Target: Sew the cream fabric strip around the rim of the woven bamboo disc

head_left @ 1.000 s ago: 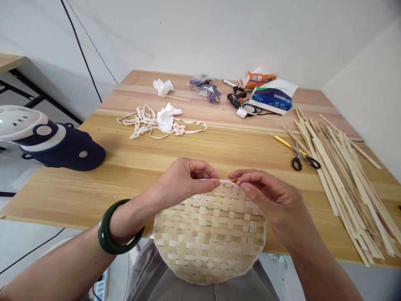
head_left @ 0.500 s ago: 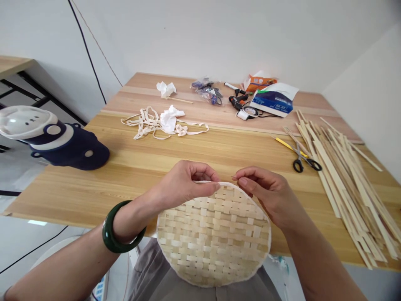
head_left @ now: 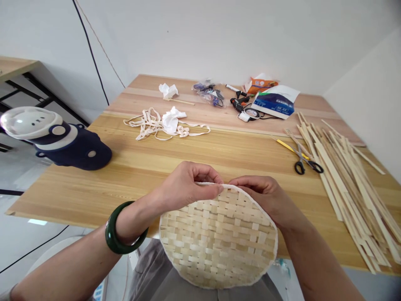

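Observation:
A rounded panel of woven bamboo strips (head_left: 216,242), edged with white binding, stands tilted over my lap. My left hand (head_left: 197,184) pinches its top rim, thumb on the near face and fingers behind. On that wrist is a dark green bangle (head_left: 114,230). My right hand (head_left: 266,196) is closed at the upper right of the rim, its fingertips behind the edge and close to my left fingertips. Whatever lies between those right fingers is hidden by the panel and the hand.
Bamboo strips (head_left: 347,188) lie in a pile at the right, beside scissors (head_left: 302,161) and a yellow cutter (head_left: 286,145). White tape (head_left: 150,123) and crumpled tissue (head_left: 171,120) lie beyond my hands. A navy bottle (head_left: 72,146) stands left. A glue gun (head_left: 237,103) and tissue pack (head_left: 274,102) lie at the back.
My right hand has moved left and behind the rim, hiding the thin needle-like piece that showed at its fingertips. My left hand keeps its pinch; the panel has shifted slightly right.

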`<action>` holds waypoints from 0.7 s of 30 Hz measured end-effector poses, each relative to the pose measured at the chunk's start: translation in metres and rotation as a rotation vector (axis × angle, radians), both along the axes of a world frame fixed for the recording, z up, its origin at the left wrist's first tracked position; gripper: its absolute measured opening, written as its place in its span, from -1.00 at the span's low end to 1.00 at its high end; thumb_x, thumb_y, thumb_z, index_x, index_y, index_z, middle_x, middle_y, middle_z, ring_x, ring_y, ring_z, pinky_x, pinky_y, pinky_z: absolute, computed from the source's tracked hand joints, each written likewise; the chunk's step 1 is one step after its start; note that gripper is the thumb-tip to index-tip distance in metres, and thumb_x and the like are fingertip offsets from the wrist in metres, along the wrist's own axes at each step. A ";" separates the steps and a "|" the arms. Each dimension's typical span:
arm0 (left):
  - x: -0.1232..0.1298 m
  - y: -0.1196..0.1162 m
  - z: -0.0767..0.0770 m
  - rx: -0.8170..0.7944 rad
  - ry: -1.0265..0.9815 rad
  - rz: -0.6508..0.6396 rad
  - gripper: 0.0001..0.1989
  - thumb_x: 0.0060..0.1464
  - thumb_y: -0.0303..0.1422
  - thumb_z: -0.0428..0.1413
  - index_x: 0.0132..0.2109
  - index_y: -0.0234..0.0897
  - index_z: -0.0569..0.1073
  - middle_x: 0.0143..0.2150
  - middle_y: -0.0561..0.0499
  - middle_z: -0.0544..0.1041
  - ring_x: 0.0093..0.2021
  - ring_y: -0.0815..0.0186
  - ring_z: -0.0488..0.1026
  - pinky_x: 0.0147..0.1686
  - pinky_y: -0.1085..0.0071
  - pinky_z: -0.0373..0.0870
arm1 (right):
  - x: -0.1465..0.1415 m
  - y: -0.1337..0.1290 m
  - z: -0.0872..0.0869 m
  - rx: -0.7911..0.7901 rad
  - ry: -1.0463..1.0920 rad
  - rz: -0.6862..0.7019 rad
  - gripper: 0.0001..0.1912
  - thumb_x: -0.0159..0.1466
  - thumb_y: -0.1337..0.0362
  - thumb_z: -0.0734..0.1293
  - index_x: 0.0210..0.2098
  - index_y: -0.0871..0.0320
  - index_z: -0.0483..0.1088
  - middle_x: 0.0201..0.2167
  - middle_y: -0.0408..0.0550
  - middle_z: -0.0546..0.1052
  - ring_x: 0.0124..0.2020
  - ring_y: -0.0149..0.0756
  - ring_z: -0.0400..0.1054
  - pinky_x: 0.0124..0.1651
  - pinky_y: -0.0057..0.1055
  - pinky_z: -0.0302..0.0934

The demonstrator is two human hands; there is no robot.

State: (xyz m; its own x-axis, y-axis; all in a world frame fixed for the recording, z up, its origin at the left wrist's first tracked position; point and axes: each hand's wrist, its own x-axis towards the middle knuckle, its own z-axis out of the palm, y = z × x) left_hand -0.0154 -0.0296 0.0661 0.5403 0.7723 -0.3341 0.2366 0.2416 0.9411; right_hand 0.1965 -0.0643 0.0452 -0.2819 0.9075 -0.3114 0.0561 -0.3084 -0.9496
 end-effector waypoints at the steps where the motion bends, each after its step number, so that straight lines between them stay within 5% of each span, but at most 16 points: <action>1: 0.000 0.000 0.000 -0.002 -0.002 -0.001 -0.88 0.04 -0.32 0.23 -0.33 -0.30 0.54 -0.45 0.11 0.52 -0.50 0.49 0.36 -0.51 0.59 0.23 | 0.001 -0.001 -0.001 -0.003 0.003 0.004 -0.78 0.18 0.07 0.44 -0.31 0.05 0.64 -0.36 -0.08 0.63 -0.43 -0.40 0.43 -0.38 -0.50 0.26; 21: -0.002 0.003 -0.004 -0.063 -0.081 0.000 -0.88 0.04 -0.36 0.23 -0.34 -0.33 0.49 -0.50 0.14 0.45 -0.52 0.53 0.30 -0.53 0.61 0.17 | -0.002 0.000 -0.011 -0.051 0.070 -0.079 -0.81 0.10 0.08 0.50 -0.39 0.04 0.64 -0.43 -0.14 0.59 -0.47 -0.45 0.34 -0.42 -0.52 0.19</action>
